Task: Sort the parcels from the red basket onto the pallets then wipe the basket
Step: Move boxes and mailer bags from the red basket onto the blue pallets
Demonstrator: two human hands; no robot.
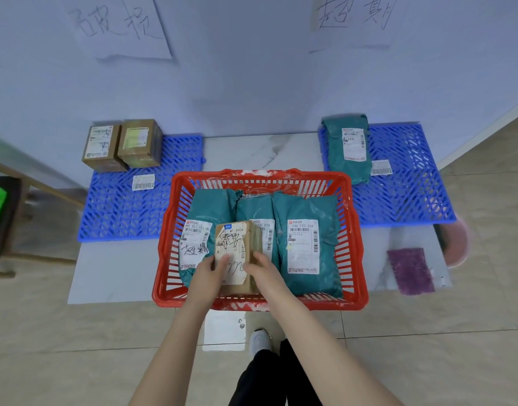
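The small cardboard parcel (pixel 233 247) stands in the red basket (pixel 352 230), clamped between the left hand (pixel 211 268) and right hand (pixel 263 266), with teal mailers (pixel 307 244) just beyond them. Sorting is mid-way: next, it likely needs lifting over the rim and carrying forward-left to the pallet (pixel 120 212) holding two brown boxes (pixel 121 145)

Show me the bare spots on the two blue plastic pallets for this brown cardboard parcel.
Left blue plastic pallet: bare across its near half and right side; two brown cardboard boxes fill its far-left corner. Right blue plastic pallet: bare right of the teal plastic mailer and white label beside it. The red plastic basket is crowded with teal mailers.
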